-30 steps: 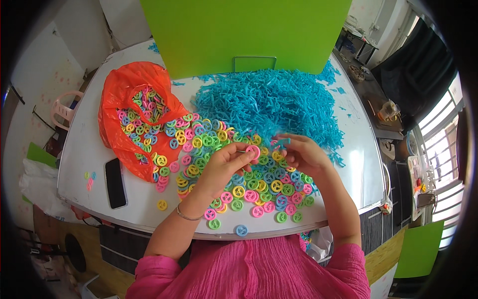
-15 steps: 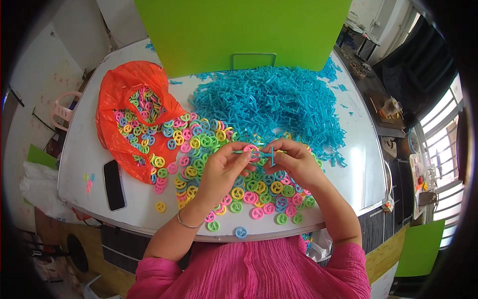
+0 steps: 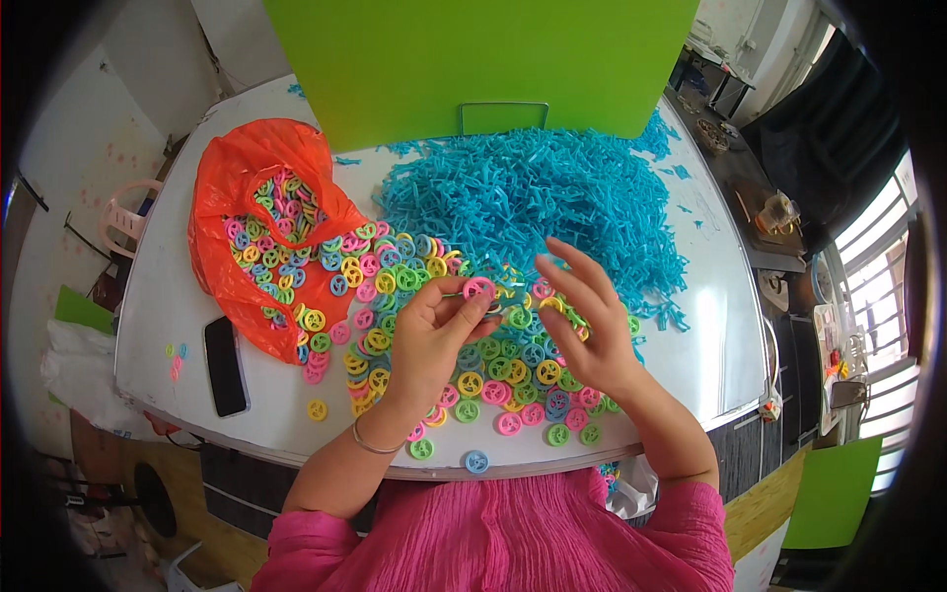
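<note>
A small pink plastic wheel is pinched between the thumb and fingers of my left hand. Whether a blue piece is still attached to it is hard to make out behind the fingertips. My right hand is apart from it to the right, fingers spread and holding nothing I can see. Beneath both hands lie loose wheels in pink, green, yellow and blue. Just beyond the right fingertips rises a large heap of thin blue plastic pieces.
An orange-red plastic bag spilling more wheels lies at the left. In front of it is a black phone. A tall green panel stands behind the heap. The white tabletop shows at the right.
My right hand has let go of the blue piece at the wheel, opened and moved slightly right. My left hand has shifted a little left, keeping the pink wheel.
</note>
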